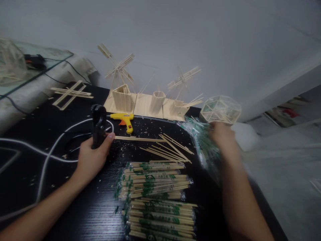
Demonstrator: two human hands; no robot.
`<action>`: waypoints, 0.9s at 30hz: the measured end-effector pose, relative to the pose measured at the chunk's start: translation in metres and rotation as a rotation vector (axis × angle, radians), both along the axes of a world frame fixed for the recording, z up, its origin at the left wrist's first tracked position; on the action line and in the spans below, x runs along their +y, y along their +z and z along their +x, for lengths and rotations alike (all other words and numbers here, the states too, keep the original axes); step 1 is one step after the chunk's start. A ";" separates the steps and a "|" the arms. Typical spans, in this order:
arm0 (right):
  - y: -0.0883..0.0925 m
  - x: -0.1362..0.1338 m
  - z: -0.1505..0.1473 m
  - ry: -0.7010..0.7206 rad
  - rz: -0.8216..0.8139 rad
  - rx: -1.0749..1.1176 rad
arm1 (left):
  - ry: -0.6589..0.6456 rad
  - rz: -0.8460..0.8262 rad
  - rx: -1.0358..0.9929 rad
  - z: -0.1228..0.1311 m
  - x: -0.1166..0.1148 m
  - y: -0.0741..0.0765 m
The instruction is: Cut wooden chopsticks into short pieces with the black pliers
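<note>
My left hand [94, 155] is closed around a black hand tool [98, 124], held upright; its exact kind is unclear. Thin wooden sticks [140, 139] run rightward from my left thumb tip, and I cannot tell whether they are gripped. My right hand [223, 134], smeared by motion, is over a heap of clear and green plastic wrappers [204, 140]; its fingers are mostly hidden. Between the hands, loose sticks [170, 152] fan out on the black table. Closer in lie several wrapped bundles of chopsticks [160, 214].
Behind the hands are a yellow glue gun [124, 120] and stick models on wooden boards [145, 108]. Crossed sticks [72, 95] lie at left, above a white cable [47, 157]. A faceted stick frame [220, 108] stands back right. A glass-topped surface [55, 55] borders the far left.
</note>
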State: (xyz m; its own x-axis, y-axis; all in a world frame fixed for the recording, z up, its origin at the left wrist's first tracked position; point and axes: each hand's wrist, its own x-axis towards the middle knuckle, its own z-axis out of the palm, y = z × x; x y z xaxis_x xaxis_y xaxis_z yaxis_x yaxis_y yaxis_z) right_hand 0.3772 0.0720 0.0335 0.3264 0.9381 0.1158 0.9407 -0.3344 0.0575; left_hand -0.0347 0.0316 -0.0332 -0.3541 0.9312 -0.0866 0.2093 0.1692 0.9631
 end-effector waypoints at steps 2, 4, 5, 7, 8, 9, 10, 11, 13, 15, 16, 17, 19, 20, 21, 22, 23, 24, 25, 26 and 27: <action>0.005 -0.002 -0.024 0.003 0.055 0.065 | -0.021 -0.005 -0.020 0.000 -0.001 -0.001; 0.008 -0.007 -0.056 0.195 0.113 0.242 | -0.055 0.001 -0.003 0.001 -0.002 -0.003; 0.008 -0.012 -0.073 0.313 0.121 0.361 | -0.079 0.012 0.023 0.002 -0.003 -0.003; 0.005 -0.023 -0.105 0.579 0.052 0.569 | -0.136 0.050 0.093 0.004 -0.005 -0.004; 0.002 -0.029 -0.119 0.696 -0.019 0.645 | -0.165 0.074 0.128 0.005 -0.007 -0.004; -0.001 -0.035 -0.131 0.778 -0.083 0.693 | -0.197 0.099 0.161 0.007 -0.009 -0.004; -0.004 -0.040 -0.141 0.835 -0.143 0.710 | -0.233 0.115 0.182 0.009 -0.011 -0.004; -0.007 -0.044 -0.149 0.877 -0.205 0.712 | -0.261 0.129 0.196 0.010 -0.013 -0.004; -0.011 -0.048 -0.157 0.900 -0.312 0.696 | -0.308 0.147 0.223 0.013 -0.017 -0.003; -0.013 -0.048 -0.159 0.876 -0.392 0.695 | -0.340 0.161 0.262 0.015 -0.020 -0.002; -0.014 -0.048 -0.158 0.858 -0.418 0.700 | -0.352 0.168 0.286 0.015 -0.020 -0.002; -0.014 -0.047 -0.157 0.843 -0.434 0.705 | -0.369 0.174 0.308 0.014 -0.021 -0.002; -0.013 -0.045 -0.153 0.826 -0.456 0.704 | -0.424 0.195 0.340 0.012 -0.022 -0.003; -0.013 -0.044 -0.152 0.819 -0.466 0.699 | -0.463 0.207 0.354 0.011 -0.022 -0.004; -0.013 -0.044 -0.150 0.813 -0.480 0.692 | -0.503 0.219 0.369 0.009 -0.022 -0.005; -0.012 -0.044 -0.148 0.808 -0.498 0.684 | -0.539 0.230 0.384 0.008 -0.022 -0.006; -0.012 -0.044 -0.147 0.801 -0.515 0.673 | -0.561 0.238 0.400 0.007 -0.022 -0.008; -0.012 -0.044 -0.146 0.792 -0.525 0.658 | -0.568 0.241 0.417 0.006 -0.021 -0.008; -0.011 -0.044 -0.145 0.784 -0.529 0.635 | -0.563 0.244 0.432 0.005 -0.021 -0.009; -0.011 -0.043 -0.144 0.775 -0.531 0.607 | -0.550 0.249 0.446 0.004 -0.021 -0.009; -0.011 -0.043 -0.143 0.762 -0.526 0.580 | -0.533 0.258 0.456 0.004 -0.020 -0.009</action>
